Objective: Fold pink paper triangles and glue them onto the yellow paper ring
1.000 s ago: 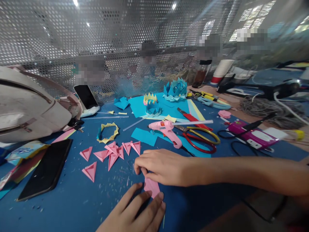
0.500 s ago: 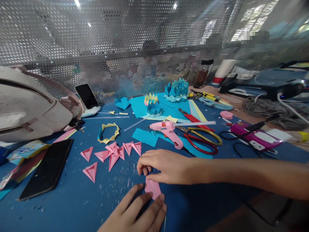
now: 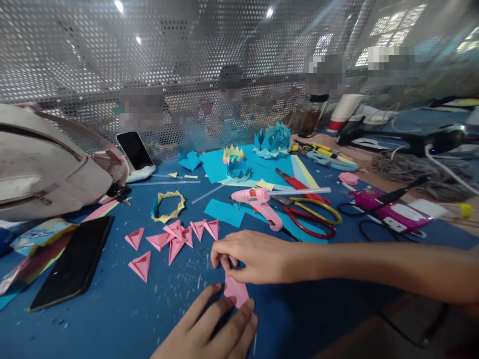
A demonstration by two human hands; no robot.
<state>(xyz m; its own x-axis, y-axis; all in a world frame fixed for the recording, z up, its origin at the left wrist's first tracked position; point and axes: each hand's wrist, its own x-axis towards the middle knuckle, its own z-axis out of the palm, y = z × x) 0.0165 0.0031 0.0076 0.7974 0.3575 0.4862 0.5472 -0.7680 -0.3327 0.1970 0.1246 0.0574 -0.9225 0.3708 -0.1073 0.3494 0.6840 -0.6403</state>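
A small pink folded paper piece point(image 3: 236, 290) lies on the blue table in front of me, between my hands. My right hand point(image 3: 254, 257) comes in from the right, its fingers curled and its thumb at the paper's upper edge. Below, the fingers of my left hand point(image 3: 217, 324) hold the paper's lower part against the table. What the fingertips cover is hidden. To the upper left lie several pink paper triangles point(image 3: 175, 239), some overlapping. A pink glue gun point(image 3: 258, 199) rests beyond my right hand, beside red-and-yellow-handled scissors point(image 3: 312, 212).
Blue paper lotus point(image 3: 273, 139), yellow paper ring point(image 3: 168, 206) and blue sheets point(image 3: 215, 167) sit farther back. At left are a phone point(image 3: 71, 264), a wrapper point(image 3: 45, 237) and a bag point(image 3: 52, 164). Cables and a purple power strip point(image 3: 392, 212) lie right; perforated metal point(image 3: 187, 60) stands behind.
The view has shifted very slightly. Both hands stay at the pink paper, with almost no visible movement.
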